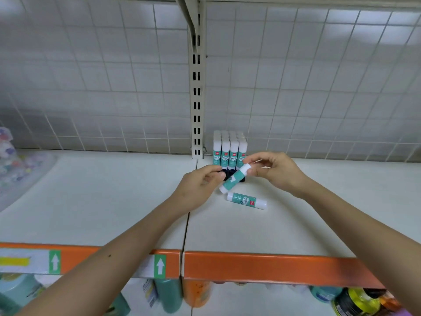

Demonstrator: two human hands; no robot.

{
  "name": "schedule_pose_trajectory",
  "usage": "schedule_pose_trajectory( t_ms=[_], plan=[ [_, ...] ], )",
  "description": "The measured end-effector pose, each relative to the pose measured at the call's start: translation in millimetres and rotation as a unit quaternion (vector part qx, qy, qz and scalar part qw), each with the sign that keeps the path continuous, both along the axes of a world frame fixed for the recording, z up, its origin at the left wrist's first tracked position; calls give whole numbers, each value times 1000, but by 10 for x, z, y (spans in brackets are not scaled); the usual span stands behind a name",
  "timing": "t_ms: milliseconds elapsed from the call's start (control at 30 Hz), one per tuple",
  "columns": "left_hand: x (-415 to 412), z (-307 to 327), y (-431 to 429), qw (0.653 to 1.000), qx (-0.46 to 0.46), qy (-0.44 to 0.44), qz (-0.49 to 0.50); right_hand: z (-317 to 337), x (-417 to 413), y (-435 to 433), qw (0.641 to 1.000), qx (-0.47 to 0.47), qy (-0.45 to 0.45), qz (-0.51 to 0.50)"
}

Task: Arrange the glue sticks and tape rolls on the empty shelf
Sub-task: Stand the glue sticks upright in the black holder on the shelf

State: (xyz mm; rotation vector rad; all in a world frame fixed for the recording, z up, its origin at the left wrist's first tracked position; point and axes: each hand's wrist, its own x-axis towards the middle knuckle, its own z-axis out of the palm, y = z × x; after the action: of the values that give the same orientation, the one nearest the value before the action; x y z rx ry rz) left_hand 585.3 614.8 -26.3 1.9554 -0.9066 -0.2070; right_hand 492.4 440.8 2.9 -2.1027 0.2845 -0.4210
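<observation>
right hand point(273, 172) pinches a tilted glue stick point(234, 179) by its cap over the shelf point(114, 190); left hand point(200, 185) curls by its lower end, grip unclear; a careless set-down could topple the upright sticks point(230, 151) behind or roll the lying stick point(247, 201)

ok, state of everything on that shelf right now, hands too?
held glue stick: tilted, upper end pinched by right hand
left hand: fingers curled beside its lower half, grip unclear
standing glue sticks: upright, capped, packed in rows by the back grid
loose glue stick: lying flat on shelf, untouched
dark items: behind the hands, unidentifiable
</observation>
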Motion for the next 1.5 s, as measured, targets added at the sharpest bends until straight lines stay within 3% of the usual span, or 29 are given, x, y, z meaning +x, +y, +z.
schedule_pose_trajectory(
  t_ms=[267,400,500,667,867,967,1100,1267,1500],
  plan=[
    [-60,11,-88,998,39,24,-39,150,54,70,997,-26,-42,51],
    [-51,-15,-112,999,0,33,-17,159,93,116,997,-23,-48,51],
    [-17,-55,-140,996,-53,68,14,148,156,134,999,0,-36,2],
    [50,-68,-172,996,-50,67,41,171,305,173,997,-26,-23,-63],
    [145,-44,-125,999,5,-21,37,177,478,152,993,-74,-29,-87],
    [199,-138,-81,985,109,-137,-4,170,546,123,986,-121,-40,-111],
    [233,-199,-73,944,243,-219,-35,138,635,142,973,-187,-69,-113],
    [259,-218,-86,923,264,-278,-40,111,747,198,970,-204,-88,-98],
    [273,-267,-87,929,244,-275,-36,42,813,247,959,-269,-68,-63]
  ],
)
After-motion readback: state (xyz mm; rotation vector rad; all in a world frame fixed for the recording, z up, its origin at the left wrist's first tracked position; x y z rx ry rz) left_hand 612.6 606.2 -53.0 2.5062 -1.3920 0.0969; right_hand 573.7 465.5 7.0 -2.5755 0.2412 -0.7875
